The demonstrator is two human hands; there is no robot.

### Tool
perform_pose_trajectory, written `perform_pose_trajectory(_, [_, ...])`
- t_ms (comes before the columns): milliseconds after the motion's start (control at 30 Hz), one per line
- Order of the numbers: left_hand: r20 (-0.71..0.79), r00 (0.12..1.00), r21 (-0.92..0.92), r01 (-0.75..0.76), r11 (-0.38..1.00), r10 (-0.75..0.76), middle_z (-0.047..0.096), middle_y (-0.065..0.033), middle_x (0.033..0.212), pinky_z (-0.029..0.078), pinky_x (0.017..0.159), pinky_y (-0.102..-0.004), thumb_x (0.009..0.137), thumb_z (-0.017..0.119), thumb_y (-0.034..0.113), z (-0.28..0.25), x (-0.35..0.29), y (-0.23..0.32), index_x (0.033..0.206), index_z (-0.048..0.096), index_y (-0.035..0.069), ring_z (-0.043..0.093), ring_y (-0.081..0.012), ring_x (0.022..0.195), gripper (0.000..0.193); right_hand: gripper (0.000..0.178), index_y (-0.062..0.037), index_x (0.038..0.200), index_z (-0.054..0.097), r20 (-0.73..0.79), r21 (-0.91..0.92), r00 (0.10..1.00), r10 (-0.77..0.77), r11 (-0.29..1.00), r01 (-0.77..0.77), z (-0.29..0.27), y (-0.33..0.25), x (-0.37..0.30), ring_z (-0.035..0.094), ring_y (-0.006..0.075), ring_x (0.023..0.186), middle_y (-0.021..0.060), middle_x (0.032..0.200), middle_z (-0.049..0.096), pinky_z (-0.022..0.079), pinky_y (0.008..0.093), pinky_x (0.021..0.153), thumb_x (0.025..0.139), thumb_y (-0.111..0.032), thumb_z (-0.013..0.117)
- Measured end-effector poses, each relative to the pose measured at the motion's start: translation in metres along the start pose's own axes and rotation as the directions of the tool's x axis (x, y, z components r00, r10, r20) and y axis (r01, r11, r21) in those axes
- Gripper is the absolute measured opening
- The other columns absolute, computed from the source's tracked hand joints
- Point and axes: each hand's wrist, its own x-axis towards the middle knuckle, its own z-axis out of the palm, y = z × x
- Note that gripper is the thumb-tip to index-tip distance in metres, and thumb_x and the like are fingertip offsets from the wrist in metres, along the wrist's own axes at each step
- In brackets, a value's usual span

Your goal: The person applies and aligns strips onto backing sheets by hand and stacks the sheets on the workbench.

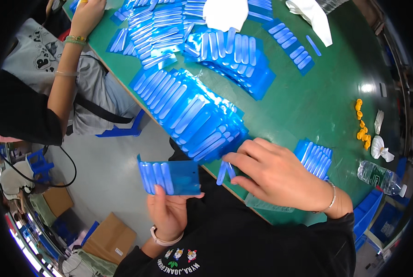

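Note:
Off the table's near edge, my left hand (167, 214) grips a blue film sheet (185, 177), thumb on top and fingers beneath. Several pale blue oblong strips stand side by side on the sheet's left part; its right part is bare. My right hand (280, 175) is closed in a pinch at the table edge, on two slim blue strips (223, 172) that splay apart below its fingertips. Just beyond it lies a long overlapping stack of blue sheets with strips (183, 106). A small pile of blue strips (315, 158) is partly hidden behind my right hand.
More strip-covered sheets (236, 51) and a white cloth-like piece (226, 15) lie farther back on the green table (303, 108). Yellow twisted pieces (362, 124) and a clear plastic bottle (379, 177) are at right. At far left a co-worker's arm (68, 78) reaches onto the table.

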Motion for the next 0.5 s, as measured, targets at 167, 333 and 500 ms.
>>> perform_pose_trajectory(167, [0.076, 0.997, 0.198, -0.019, 0.980, 0.004, 0.058, -0.0222, 0.109, 0.057, 0.071, -0.0476, 0.098, 0.035, 0.020, 0.005, -0.001, -0.004, 0.122, 0.042, -0.003, 0.063, -0.0356, 0.091, 0.034, 0.032, -0.0015, 0.100, 0.052, 0.018, 0.023, 0.990, 0.139, 0.990, -0.139, -0.007, -0.006, 0.000, 0.052, 0.0298, 0.086, 0.0121, 0.089, 0.049, 0.046, 0.0368, 0.073, 0.073, -0.008, 0.068])
perform_pose_trajectory(333, [0.176, 0.984, 0.291, -0.079, 0.953, 0.027, 0.057, -0.0218, 0.112, 0.055, 0.074, -0.0501, 0.097, 0.038, 0.014, -0.002, -0.009, -0.010, 0.123, 0.042, -0.004, 0.062, -0.0357, 0.095, 0.032, 0.027, -0.0027, 0.093, 0.049, 0.037, 0.110, 0.980, 0.195, 0.974, -0.198, -0.010, -0.004, 0.003, 0.052, 0.0316, 0.086, 0.0133, 0.090, 0.049, 0.045, 0.0383, 0.072, 0.073, -0.008, 0.067])
perform_pose_trajectory(500, [0.142, 0.986, 0.132, 0.073, 0.989, -0.092, 0.059, -0.0167, 0.108, 0.051, 0.084, -0.0436, 0.095, 0.044, 0.009, 0.012, -0.008, -0.003, 0.115, 0.050, -0.007, 0.061, -0.0267, 0.097, 0.026, 0.021, -0.0038, 0.086, 0.051, 0.085, 0.148, 0.967, 0.239, 0.957, -0.250, -0.017, 0.004, -0.005, 0.054, 0.0321, 0.083, 0.0125, 0.083, 0.052, 0.045, 0.0381, 0.068, 0.073, -0.005, 0.067])
